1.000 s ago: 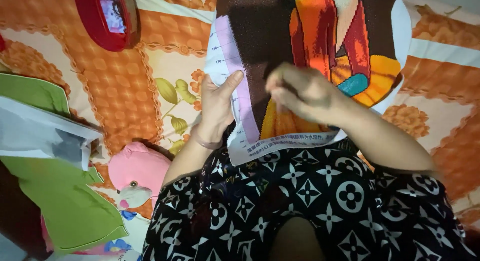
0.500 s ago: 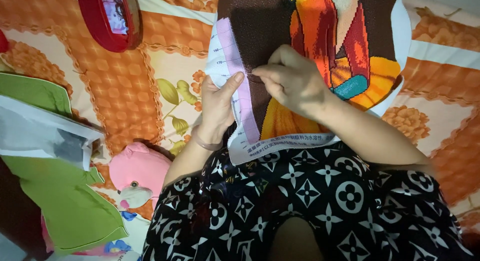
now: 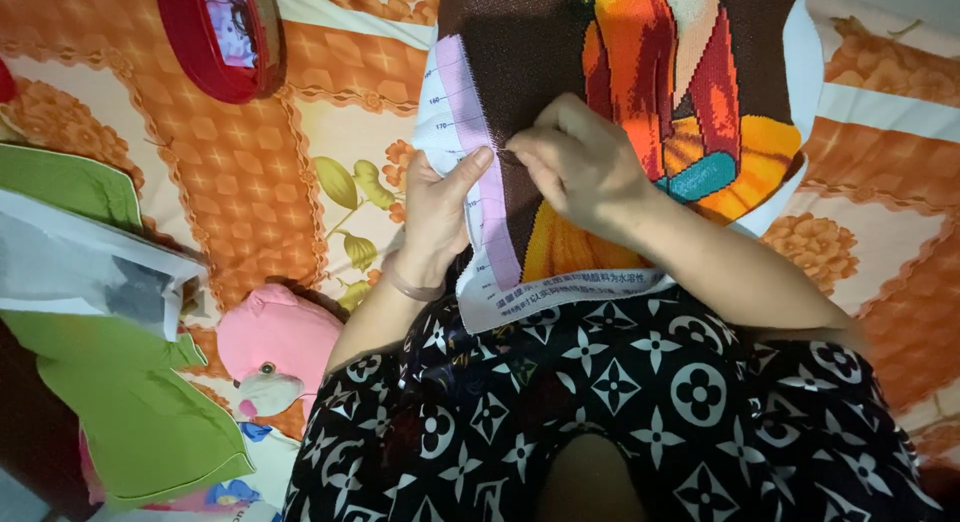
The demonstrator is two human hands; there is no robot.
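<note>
A large cross-stitch canvas (image 3: 560, 52) lies over my lap, mostly brown with an orange and red figure, and a pink and white ruled margin down its left edge. My left hand (image 3: 440, 207) grips that left margin, thumb on top. My right hand (image 3: 575, 162) rests on the brown stitched area just right of the margin, fingers pinched together as if on a needle; the needle itself is too small to see. Both hands nearly touch.
An orange patterned bedsheet (image 3: 230, 182) lies underneath. A red round tin (image 3: 220, 32) sits at top left. A green cloth (image 3: 120, 402) with a clear plastic bag (image 3: 80, 272) lies at left, a pink plush toy (image 3: 275, 347) beside my black-and-white patterned lap (image 3: 620, 412).
My right hand has moved left and up across the canvas, from the orange part to the brown area beside the margin. My left hand has kept its grip.
</note>
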